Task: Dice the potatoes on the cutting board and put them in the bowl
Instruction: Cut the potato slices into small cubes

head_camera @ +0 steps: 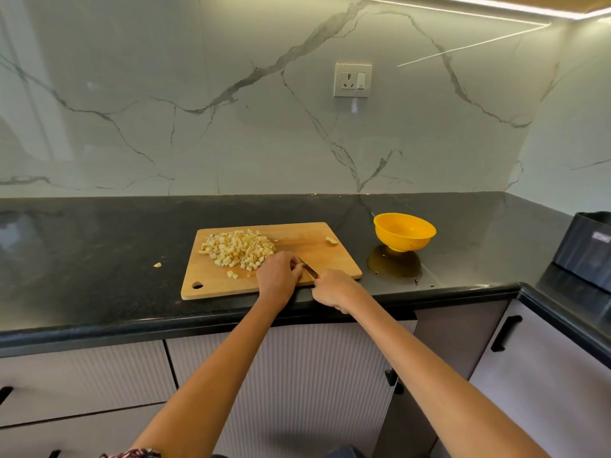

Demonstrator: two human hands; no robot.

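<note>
A wooden cutting board (334,259) lies on the black counter. A heap of diced potato (238,248) covers its left half, and one potato piece (331,240) lies alone near its far right corner. My right hand (334,290) grips a knife (308,268) by the handle at the board's near edge, blade pointing away to the left. My left hand (277,274) sits curled over the board right beside the blade; whatever is under its fingers is hidden. An empty orange bowl (404,231) stands on the counter to the right of the board.
A stray potato bit (157,265) lies on the counter left of the board. A dark box (587,246) stands at the far right on the corner counter. The marble wall carries a socket (352,80). Cabinet fronts run below the counter edge.
</note>
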